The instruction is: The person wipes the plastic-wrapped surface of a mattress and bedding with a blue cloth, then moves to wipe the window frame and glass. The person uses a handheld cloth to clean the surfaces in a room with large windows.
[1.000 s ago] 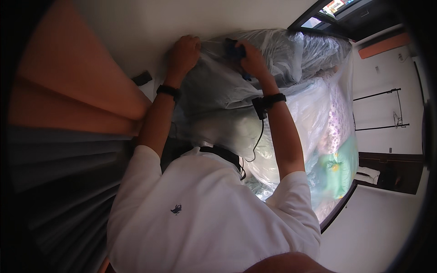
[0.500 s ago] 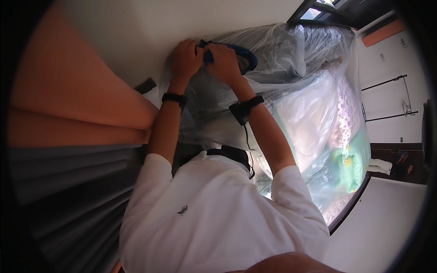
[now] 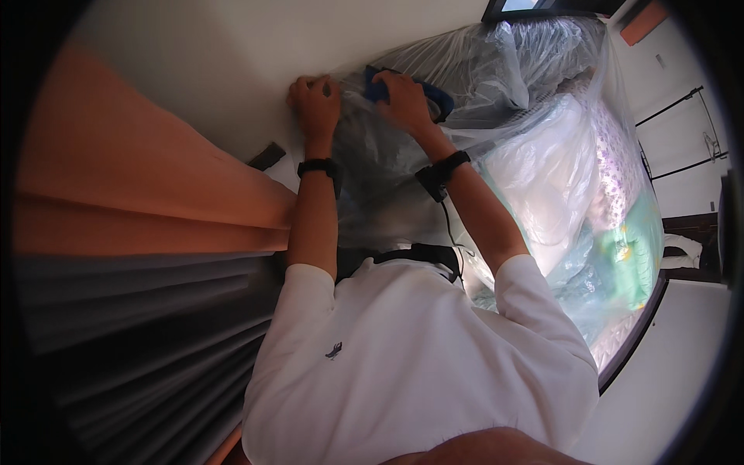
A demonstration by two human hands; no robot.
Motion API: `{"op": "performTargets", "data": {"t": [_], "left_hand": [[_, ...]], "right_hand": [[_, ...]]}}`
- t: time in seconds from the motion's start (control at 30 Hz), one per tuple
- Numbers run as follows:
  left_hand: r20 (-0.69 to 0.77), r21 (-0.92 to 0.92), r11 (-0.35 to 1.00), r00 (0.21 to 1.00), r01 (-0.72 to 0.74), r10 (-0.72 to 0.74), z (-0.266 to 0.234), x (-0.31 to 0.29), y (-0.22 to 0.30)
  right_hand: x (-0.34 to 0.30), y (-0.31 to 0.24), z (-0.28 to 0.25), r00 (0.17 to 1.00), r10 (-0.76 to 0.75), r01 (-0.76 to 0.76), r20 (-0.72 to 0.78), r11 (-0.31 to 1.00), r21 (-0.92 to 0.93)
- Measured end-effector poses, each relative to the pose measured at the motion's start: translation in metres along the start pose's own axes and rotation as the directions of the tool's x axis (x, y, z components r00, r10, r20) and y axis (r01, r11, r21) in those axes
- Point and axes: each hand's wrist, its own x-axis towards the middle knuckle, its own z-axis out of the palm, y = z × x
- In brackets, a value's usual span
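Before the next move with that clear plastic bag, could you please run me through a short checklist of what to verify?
1. Left hand has hold of the clear plastic bag: ok, it is closed on the bag's edge near the wall.
2. Right hand has hold of the blue thing: ok, it presses on it through or against the plastic; which, cannot tell.
3. Both wrists free: ok, the black bands sit clear of the plastic.
4. Bag untorn: cannot tell, the film is crumpled and glossy.
5. The cable hanging from the right wrist is free of the bag: cannot tell.
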Motion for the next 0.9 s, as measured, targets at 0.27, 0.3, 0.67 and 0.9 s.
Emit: {"op": "performTargets", "data": {"t": [0.27, 0.3, 0.67, 0.9], "left_hand": [[0.061, -0.223, 0.908, 0.934, 0.356, -0.351, -0.032, -0.075, -0.045], [0.214, -0.279, 0.833, 0.876, 0.479, -0.432, -0.038, -0.083, -0.053], [0.2, -0.536, 0.733, 0.906, 0.42, -0.373, -0.055, -0.077, -0.018], [0.348, -0.406, 0.751, 0.848, 0.521, -0.4, -0.024, -0.086, 0.012]], "right_hand": [[0.032, 0.005, 0.004, 0.973, 0.231, -0.231, -0.014, 0.96, -0.162], [0.033, -0.002, 0.012, 0.989, 0.146, -0.146, -0.017, 0.977, -0.156], [-0.001, -0.096, 0.062, 0.943, -0.327, 0.331, -0.058, 0.916, 0.227], [0.017, 0.012, 0.022, 0.994, -0.084, 0.095, -0.074, 0.982, 0.16]]}}
